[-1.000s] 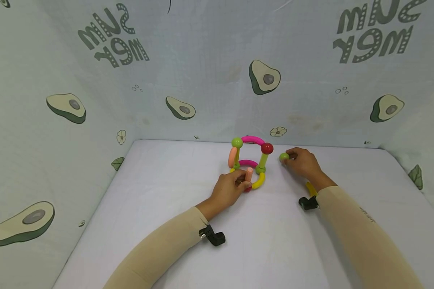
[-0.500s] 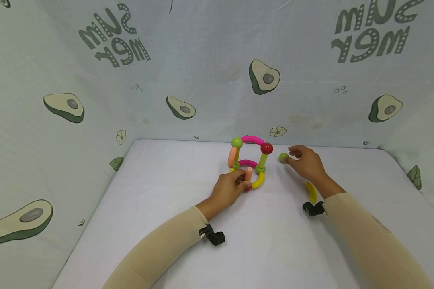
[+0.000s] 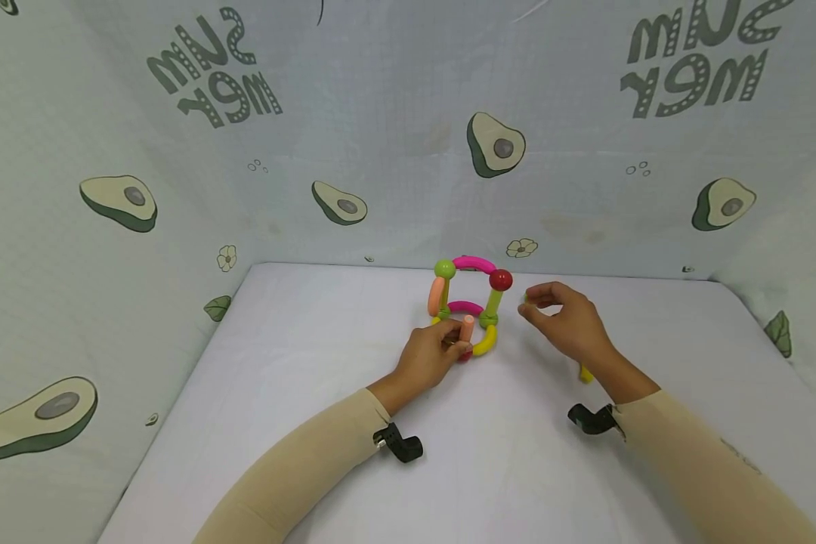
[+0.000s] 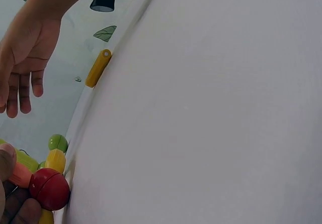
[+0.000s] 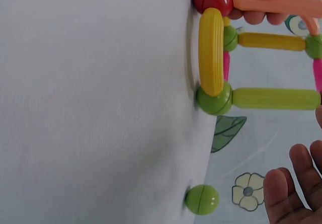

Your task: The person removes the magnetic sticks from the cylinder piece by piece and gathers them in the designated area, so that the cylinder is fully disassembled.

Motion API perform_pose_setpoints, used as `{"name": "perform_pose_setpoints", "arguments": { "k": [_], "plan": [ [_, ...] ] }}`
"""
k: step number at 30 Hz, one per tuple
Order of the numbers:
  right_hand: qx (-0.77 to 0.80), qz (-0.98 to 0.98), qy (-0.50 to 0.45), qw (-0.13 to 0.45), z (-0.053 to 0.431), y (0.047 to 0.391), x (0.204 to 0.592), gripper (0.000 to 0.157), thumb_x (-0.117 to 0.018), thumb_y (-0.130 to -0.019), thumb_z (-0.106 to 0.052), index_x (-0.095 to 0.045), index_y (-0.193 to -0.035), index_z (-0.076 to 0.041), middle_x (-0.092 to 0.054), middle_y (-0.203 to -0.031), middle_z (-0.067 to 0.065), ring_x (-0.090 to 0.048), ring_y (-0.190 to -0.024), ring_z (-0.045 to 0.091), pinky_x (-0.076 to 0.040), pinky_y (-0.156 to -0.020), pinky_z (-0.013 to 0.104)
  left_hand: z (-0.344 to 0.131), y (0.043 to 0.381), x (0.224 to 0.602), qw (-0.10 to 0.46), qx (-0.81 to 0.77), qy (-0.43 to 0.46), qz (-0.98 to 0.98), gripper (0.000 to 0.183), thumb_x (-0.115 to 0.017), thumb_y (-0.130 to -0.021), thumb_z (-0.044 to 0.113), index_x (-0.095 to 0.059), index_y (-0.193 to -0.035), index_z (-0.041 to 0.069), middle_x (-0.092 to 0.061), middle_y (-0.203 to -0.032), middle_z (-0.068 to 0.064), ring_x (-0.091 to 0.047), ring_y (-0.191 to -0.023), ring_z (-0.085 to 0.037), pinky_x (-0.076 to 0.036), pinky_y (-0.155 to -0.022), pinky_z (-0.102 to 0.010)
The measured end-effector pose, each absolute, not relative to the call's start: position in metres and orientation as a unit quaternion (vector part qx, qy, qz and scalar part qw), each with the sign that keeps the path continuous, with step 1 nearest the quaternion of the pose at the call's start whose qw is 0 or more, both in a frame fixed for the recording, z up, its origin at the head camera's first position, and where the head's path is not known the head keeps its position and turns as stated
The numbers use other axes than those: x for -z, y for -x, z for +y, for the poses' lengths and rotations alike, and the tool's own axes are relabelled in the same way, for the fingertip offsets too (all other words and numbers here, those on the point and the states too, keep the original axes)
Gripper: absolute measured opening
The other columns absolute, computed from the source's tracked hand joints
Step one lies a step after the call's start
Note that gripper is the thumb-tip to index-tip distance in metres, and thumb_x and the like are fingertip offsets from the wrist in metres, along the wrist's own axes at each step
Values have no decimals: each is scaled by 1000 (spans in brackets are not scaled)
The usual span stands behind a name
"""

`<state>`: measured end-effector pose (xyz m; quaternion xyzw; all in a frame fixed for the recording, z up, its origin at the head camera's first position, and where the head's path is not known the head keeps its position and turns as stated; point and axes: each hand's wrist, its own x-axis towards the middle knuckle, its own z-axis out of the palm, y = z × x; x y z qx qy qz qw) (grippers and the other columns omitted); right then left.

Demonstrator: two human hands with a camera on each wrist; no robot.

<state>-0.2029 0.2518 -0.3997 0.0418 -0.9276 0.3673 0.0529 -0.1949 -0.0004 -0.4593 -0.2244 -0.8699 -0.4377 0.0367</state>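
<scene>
A box-like frame of toy building rods and balls stands at the back of the table, with a curved magenta rod (image 3: 474, 264) and a red ball (image 3: 500, 279) on top. My left hand (image 3: 421, 361) grips a straight salmon rod (image 5: 282, 1) at the front corner. That rod stands upright on a lower red ball (image 4: 49, 189), which a curved yellow rod (image 5: 211, 52) joins to a green ball (image 5: 215, 99). To the right of the frame, my right hand (image 3: 567, 325) hovers with parted fingers and holds nothing. A loose green ball (image 5: 202, 200) sits on the table, mostly hidden behind it in the head view.
A loose curved yellow rod (image 3: 586, 374) lies below the right wrist, partly covered by it. The white table (image 3: 313, 317) ends at a cloth backdrop (image 3: 394, 136) printed with avocados. A small black camera (image 3: 399, 442) juts from each sleeve.
My right hand has let go of the loose green ball and shifted slightly left, towards the frame. The left hand keeps its place on the salmon rod.
</scene>
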Motion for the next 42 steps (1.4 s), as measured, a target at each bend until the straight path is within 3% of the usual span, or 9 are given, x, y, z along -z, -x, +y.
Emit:
{"name": "perform_pose_setpoints", "arguments": {
  "k": [15,24,30,42],
  "plan": [
    [-376,-914,-141,56,220,182,400,30,-77,-94,-19,-68,-119,-5,-70,-114,10,-65,-108,31,-55,-83,42,1,195,459,38,444,224,-867,32,-75,-94,22,-69,-122,8,-75,-109,-1,-69,-91,-5,-53,-80,-16],
    [-394,-904,-158,45,201,183,402,36,-80,-92,-22,-69,-123,-7,-71,-113,9,-65,-105,29,-57,-77,34,1,197,460,47,447,231,-863,29,-75,-95,20,-70,-122,10,-76,-107,1,-69,-90,-2,-53,-79,-15],
    [-394,-902,-169,45,189,188,405,40,-80,-92,-23,-69,-127,-7,-72,-114,7,-65,-104,30,-57,-77,34,1,197,461,53,440,234,-865,29,-74,-96,20,-70,-122,9,-76,-109,0,-69,-92,-3,-53,-78,-15],
    [-394,-902,-171,44,184,193,411,34,-79,-92,-15,-70,-124,-5,-73,-116,9,-66,-93,26,-58,-79,41,2,200,459,58,428,232,-872,26,-75,-96,17,-70,-120,9,-76,-106,0,-69,-91,-3,-53,-78,-15]
  ]
}}
